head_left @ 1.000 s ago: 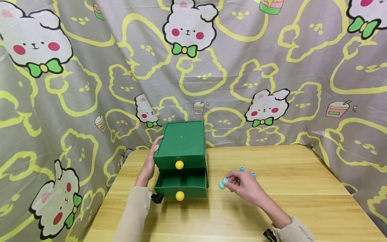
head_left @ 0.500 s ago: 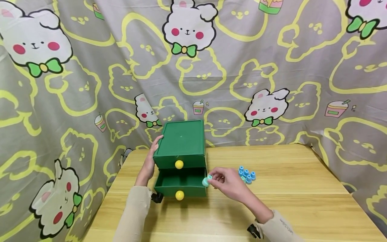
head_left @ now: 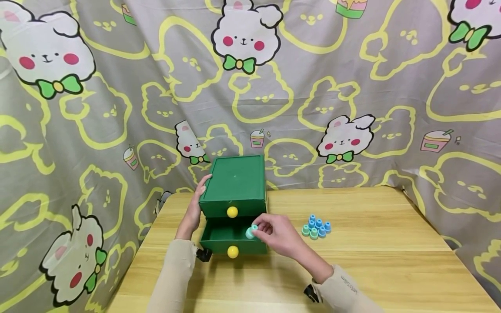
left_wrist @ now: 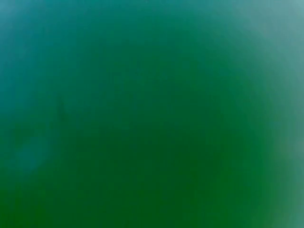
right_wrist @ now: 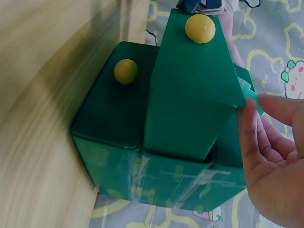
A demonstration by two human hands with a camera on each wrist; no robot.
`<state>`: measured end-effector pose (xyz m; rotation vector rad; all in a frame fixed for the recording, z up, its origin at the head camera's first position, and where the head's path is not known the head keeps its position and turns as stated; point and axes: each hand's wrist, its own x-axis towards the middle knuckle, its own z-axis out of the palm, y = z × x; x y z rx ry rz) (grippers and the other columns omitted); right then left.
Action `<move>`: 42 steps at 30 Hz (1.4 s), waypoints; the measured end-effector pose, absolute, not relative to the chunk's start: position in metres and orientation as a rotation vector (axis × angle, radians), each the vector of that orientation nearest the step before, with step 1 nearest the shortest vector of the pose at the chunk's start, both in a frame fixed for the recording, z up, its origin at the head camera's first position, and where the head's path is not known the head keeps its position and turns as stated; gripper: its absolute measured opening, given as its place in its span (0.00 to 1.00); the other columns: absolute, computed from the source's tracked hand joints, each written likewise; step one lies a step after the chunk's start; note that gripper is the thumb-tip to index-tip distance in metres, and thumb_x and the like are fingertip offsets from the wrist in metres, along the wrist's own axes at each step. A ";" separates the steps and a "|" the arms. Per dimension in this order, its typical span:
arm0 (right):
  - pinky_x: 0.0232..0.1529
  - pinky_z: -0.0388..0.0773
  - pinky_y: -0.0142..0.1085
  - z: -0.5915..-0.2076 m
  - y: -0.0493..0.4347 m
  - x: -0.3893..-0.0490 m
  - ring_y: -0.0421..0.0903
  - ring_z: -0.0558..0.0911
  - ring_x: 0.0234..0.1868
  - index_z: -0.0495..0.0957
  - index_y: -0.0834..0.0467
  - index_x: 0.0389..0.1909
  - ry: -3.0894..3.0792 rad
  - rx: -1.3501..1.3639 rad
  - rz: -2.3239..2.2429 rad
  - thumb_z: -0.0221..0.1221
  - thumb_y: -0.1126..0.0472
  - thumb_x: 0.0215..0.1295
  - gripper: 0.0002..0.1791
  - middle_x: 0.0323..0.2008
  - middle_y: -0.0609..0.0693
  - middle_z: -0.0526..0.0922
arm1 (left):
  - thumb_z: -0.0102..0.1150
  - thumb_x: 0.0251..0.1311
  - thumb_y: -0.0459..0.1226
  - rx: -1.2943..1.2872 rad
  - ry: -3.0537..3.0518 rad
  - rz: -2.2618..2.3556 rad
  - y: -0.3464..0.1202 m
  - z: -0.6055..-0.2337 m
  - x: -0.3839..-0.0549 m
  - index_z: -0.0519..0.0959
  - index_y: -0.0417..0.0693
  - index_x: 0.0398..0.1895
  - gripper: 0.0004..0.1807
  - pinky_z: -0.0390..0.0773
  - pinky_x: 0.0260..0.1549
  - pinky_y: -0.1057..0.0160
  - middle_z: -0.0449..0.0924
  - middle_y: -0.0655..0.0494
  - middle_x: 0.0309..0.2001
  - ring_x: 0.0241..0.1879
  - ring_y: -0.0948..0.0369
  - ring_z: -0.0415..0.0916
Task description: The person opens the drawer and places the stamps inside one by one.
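Observation:
A green drawer cabinet [head_left: 235, 179] with yellow ball knobs stands on the table; its middle drawer [head_left: 250, 248] is pulled out. My left hand [head_left: 193, 211] lies along the cabinet's left side, fingers stretched toward the top edge. Between thumb and fingers, my right hand [head_left: 278, 234] pinches a small mint-green stepped plastic piece [head_left: 250, 233] with a hole in its top. That piece overlaps the drawer's opening near the right end of its front wall. In the right wrist view the piece [right_wrist: 251, 97] is partly hidden behind the drawer's rim. Only blurred green fills the left wrist view.
Right of the cabinet, several small blue pieces [head_left: 322, 231] and two mint-green ones [head_left: 314, 234] stand grouped on the wooden table [head_left: 375, 261]. A patterned cloth [head_left: 242, 100] hangs behind. A closed lower drawer [right_wrist: 114, 109] shows in the right wrist view.
My right hand has moved left from beside the blue pieces to the drawer's opening, carrying the mint-green piece. The grouped pieces are uncovered now. My left hand has stayed put.

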<state>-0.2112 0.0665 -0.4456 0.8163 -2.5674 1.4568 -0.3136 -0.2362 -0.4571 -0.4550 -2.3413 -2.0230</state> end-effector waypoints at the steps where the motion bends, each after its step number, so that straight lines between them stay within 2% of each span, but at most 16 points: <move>1: 0.34 0.81 0.30 -0.445 0.064 -0.212 0.35 0.79 0.29 0.85 0.53 0.39 -2.566 0.831 1.448 0.68 0.61 0.68 0.02 0.30 0.41 0.82 | 0.29 0.80 0.57 -0.454 -2.340 -2.023 -0.236 -0.457 -0.314 0.55 0.70 0.82 0.30 0.48 0.72 0.29 0.42 0.57 0.83 0.80 0.46 0.45; 11: 0.35 0.79 0.29 -0.444 0.039 -0.222 0.34 0.78 0.29 0.85 0.54 0.38 -2.612 0.922 1.365 0.67 0.60 0.70 0.02 0.29 0.41 0.82 | 0.29 0.80 0.57 -0.439 -2.338 -2.029 -0.236 -0.458 -0.315 0.55 0.70 0.81 0.30 0.48 0.72 0.28 0.42 0.57 0.83 0.80 0.45 0.45; 33: 0.35 0.78 0.26 -0.451 0.008 -0.243 0.31 0.79 0.29 0.88 0.58 0.37 -2.718 0.979 1.249 0.70 0.60 0.66 0.05 0.28 0.42 0.86 | 0.29 0.80 0.57 -0.423 -2.330 -2.041 -0.236 -0.459 -0.315 0.56 0.70 0.81 0.30 0.49 0.72 0.29 0.44 0.56 0.83 0.79 0.45 0.47; 42: 0.40 0.78 0.28 -0.451 0.001 -0.247 0.29 0.81 0.28 0.89 0.58 0.34 -2.788 0.966 1.200 0.73 0.60 0.62 0.05 0.25 0.41 0.87 | 0.29 0.80 0.57 -0.432 -2.321 -2.038 -0.236 -0.459 -0.316 0.56 0.69 0.81 0.30 0.51 0.72 0.31 0.45 0.55 0.83 0.78 0.44 0.48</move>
